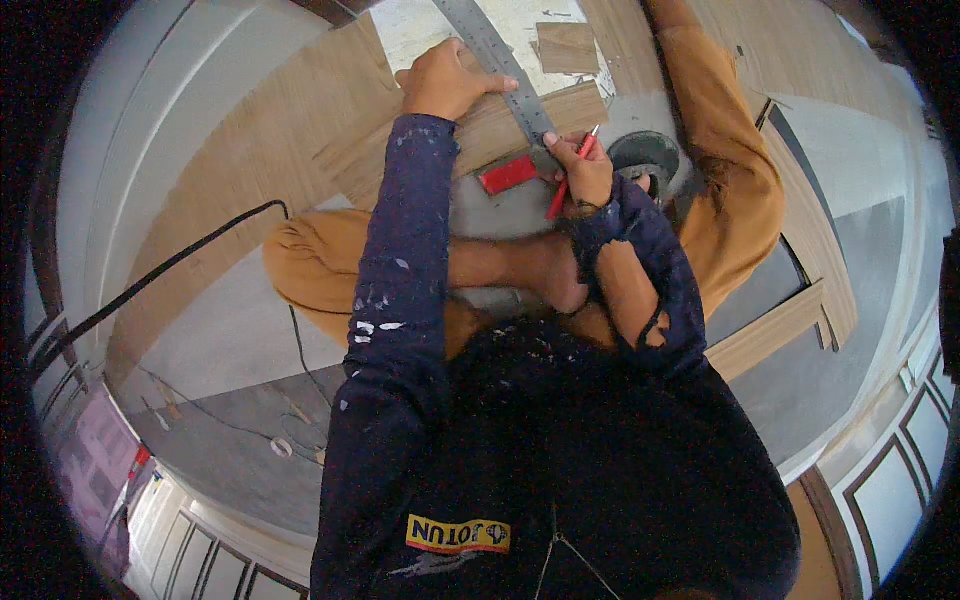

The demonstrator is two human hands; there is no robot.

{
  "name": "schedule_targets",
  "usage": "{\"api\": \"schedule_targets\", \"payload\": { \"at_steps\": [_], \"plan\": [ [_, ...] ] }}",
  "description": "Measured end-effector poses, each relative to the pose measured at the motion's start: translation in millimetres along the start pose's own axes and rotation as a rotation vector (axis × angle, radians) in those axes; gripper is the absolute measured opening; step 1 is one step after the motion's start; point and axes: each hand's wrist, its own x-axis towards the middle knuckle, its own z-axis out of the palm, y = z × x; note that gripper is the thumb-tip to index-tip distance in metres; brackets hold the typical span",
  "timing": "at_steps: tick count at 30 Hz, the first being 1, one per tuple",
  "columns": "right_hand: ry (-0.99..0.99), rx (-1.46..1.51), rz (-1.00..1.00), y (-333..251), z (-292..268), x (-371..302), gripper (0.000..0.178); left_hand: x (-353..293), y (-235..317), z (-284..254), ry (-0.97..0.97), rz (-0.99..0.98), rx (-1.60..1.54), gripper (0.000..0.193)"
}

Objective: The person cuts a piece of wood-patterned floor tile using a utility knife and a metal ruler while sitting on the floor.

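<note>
Across the wood-grain plank [578,106], the steel ruler [488,45] could skew if the part-open left hand [447,84], thumb on it, eases off; the right hand [585,176] clasps a red pen [557,202].

A grey metal ruler [488,52] slants across a wood-look plank [575,104]. The red block [509,175] near its lower end may be attached. A red pen [587,147] tilts nearby.

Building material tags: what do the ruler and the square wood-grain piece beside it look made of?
Ruler: likely bare metal, probably steel, satin finish; grey sheen, fine dark markings.
Square piece: wood, laminate or vinyl, fairly matt; brown grain shows, but can't tell which.
</note>
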Motion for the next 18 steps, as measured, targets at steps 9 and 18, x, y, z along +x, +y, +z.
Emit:
{"api": "schedule_targets", "payload": {
  "at_steps": [9,18],
  "plan": [
    [-0.021,0.108,0.115,4,9,8,0.027,15,-27,12,-0.076,-0.015,-0.032,0.096],
    [-0.071,0.118,0.135,-7,9,3,0.026,34,-2,-37,-0.427,-0.049,0.044,0.082]
  ]
}}
